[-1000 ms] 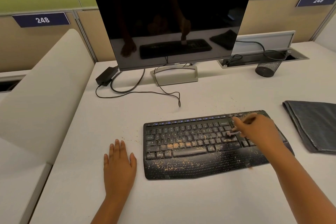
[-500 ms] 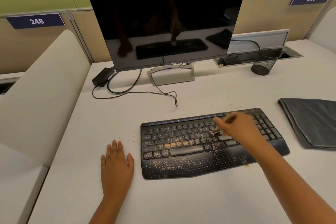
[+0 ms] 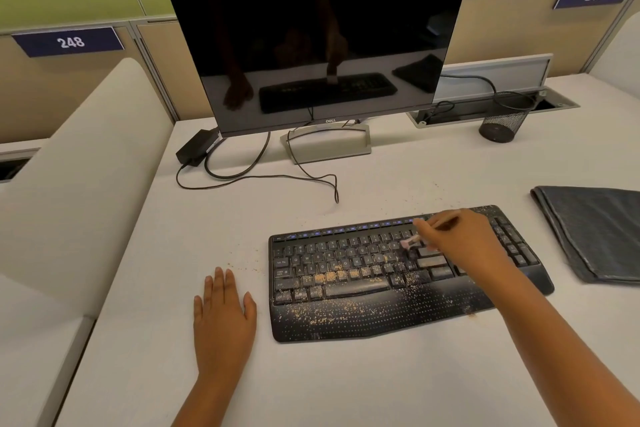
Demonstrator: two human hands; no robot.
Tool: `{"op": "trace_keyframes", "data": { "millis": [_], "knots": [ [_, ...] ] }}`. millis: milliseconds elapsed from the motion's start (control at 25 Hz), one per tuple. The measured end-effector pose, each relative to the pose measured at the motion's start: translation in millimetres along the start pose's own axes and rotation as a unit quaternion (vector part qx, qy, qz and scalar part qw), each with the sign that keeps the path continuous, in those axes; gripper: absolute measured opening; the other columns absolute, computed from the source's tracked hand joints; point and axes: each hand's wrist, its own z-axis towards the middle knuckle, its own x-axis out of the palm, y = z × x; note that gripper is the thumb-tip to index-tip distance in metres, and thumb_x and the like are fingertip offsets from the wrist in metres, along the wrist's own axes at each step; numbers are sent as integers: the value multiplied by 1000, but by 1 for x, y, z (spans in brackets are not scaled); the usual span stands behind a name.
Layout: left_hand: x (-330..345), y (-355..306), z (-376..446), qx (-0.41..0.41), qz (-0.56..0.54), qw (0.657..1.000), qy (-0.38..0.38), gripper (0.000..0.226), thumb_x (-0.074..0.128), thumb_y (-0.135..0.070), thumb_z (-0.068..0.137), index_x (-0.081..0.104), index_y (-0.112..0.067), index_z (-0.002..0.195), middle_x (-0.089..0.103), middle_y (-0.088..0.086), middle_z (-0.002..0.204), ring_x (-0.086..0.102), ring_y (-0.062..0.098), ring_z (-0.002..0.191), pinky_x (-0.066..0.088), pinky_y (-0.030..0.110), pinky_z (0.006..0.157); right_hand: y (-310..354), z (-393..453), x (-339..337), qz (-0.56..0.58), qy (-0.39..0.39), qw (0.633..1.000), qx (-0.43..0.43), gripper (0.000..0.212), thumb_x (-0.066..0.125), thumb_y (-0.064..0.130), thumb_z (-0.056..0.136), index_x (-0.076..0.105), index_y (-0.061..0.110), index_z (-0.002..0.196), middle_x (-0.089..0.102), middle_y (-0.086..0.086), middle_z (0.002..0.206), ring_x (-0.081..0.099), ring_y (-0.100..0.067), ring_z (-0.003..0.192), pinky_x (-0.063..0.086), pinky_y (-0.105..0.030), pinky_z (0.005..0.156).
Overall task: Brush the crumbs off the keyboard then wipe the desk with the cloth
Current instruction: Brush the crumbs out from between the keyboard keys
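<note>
Brushing is judged to be underway and far from finished. Nearest, the left hand (image 3: 224,319) is laid flat on the desk (image 3: 346,385) with fingers straight and together, just left of the keyboard (image 3: 398,277). Between the two hands, crumbs (image 3: 332,277) are seen thick on the lower key rows and scattered over the palm rest, and a few lie on the desk just beyond the left hand's fingertips. Farther on, a small brush (image 3: 410,242) is pinched in the right hand (image 3: 464,246), its head set on the upper keys; the keys right of that hand look mostly cleared. The cloth (image 3: 595,232) is left folded and untouched, well to the right of the right hand, so wiping is not yet begun.
</note>
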Motion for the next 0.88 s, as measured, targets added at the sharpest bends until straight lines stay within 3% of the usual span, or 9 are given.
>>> {"op": "trace_keyframes", "data": {
  "millis": [120, 200, 280, 480, 640, 760, 880],
  "knots": [
    [0, -1, 0, -3, -3, 1000, 6, 67, 21, -40, 86, 37, -2, 138, 33, 15, 147, 28, 29, 137, 19, 45, 111, -2, 2, 4, -16, 37, 999, 15, 25, 60, 29, 87, 70, 12, 73, 70, 3, 63, 65, -11, 65, 52, -20, 61],
    [-1, -1, 0, -6, -4, 1000, 6, 66, 23, -39, 86, 37, -2, 138, 33, 15, 147, 29, 29, 137, 19, 45, 111, -3, 3, -2, -9, 41, 999, 28, 26, 59, 24, 86, 68, 9, 67, 67, 6, 53, 61, -5, 53, 46, -19, 50],
    [-1, -1, 0, -5, -2, 1000, 6, 65, 24, -38, 86, 38, -1, 138, 34, 16, 146, 30, 30, 136, 20, 46, 110, -5, 4, -11, 2, -3, 1000, 31, 31, 58, 23, 86, 68, 6, 62, 62, 6, 47, 52, -5, 43, 40, -18, 44],
    [1, 0, 0, 0, 0, 1000, 3, 74, 12, -45, 84, 38, 0, 137, 35, 15, 146, 30, 30, 136, 20, 46, 110, -10, -3, -13, -63, -66, 994, 59, 27, 55, 29, 88, 60, 15, 66, 65, -6, 60, 55, -14, 53, 38, -23, 46],
    [1, 0, 1, 2, -1, 1000, 3, 76, 10, -46, 83, 38, 0, 137, 34, 16, 146, 30, 30, 136, 20, 47, 111, -5, -10, 2, -28, -20, 999, 29, 17, 57, 30, 87, 60, 20, 74, 67, -1, 63, 63, -16, 60, 50, -27, 56],
    [0, 0, 1, 0, 1, 1000, 6, 76, 9, -46, 83, 36, -1, 138, 33, 15, 147, 28, 29, 137, 19, 45, 111, -7, -6, -7, 25, -35, 998, 40, 15, 58, 30, 86, 56, 23, 73, 70, -4, 68, 67, -20, 67, 53, -32, 63],
    [0, 0, 1, 1, -2, 1000, 4, 76, 9, -46, 83, 37, -1, 138, 34, 15, 146, 30, 30, 136, 20, 45, 111, -14, -3, -9, 3, -34, 998, 48, 17, 59, 31, 87, 58, 21, 73, 70, -5, 69, 67, -21, 68, 54, -33, 65]
  ]
}}
